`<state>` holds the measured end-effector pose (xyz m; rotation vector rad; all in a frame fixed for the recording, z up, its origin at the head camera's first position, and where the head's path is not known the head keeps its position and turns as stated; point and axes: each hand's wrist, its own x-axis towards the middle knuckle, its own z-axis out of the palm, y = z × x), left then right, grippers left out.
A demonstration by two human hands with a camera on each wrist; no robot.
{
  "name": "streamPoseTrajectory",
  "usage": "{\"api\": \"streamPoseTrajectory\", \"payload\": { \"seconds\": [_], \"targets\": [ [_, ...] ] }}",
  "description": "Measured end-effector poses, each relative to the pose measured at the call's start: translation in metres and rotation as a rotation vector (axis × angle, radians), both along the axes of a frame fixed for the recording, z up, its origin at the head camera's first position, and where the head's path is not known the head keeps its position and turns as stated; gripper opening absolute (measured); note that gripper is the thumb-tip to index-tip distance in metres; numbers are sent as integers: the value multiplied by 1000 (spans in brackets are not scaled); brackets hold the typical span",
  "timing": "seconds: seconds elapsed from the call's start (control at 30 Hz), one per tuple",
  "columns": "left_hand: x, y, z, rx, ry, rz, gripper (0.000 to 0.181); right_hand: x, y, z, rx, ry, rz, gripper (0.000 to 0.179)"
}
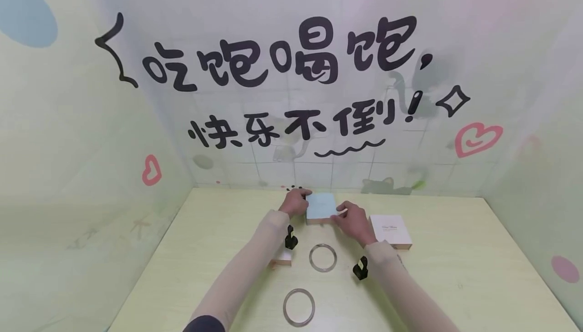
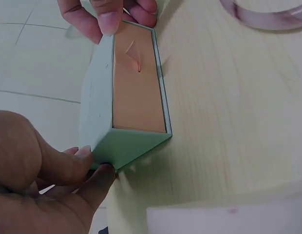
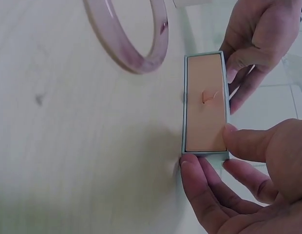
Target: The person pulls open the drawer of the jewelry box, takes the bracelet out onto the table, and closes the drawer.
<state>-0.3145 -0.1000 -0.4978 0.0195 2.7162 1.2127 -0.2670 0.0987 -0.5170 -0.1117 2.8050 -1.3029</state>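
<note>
A light blue drawer box [image 1: 321, 206] lies near the table's back edge with its tan drawer front [image 2: 139, 80] towards me. A short ribbon pull [image 3: 208, 97] hangs from the middle of that front. The drawer is pushed in, flush with the sleeve. My left hand [image 1: 295, 202] grips the box's left side, thumb and fingers at its edge in the left wrist view. At the right end my right hand [image 1: 357, 222] holds it, thumb [image 3: 246, 142] on the upper edge and fingers along the side.
Two pale bangles lie in front of the box, a nearer bangle [image 1: 298, 307] and a farther bangle [image 1: 323, 257]. A white box [image 1: 389, 229] with print stands to the right. My left forearm partly covers another white box [image 1: 283, 255]. A printed wall [image 1: 273, 170] borders the table behind.
</note>
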Motion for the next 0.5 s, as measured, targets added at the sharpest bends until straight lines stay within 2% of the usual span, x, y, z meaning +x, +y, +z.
{"api": "streamPoseTrajectory", "payload": {
  "seconds": [0.23, 0.5],
  "targets": [
    [-2, -1, 0, -20, 0, -21, 57, 6, -6, -3, -20, 35, -21, 25],
    [-5, 0, -2, -29, 6, -40, 57, 4, -2, -4, 5, 37, -14, 29]
  ]
}}
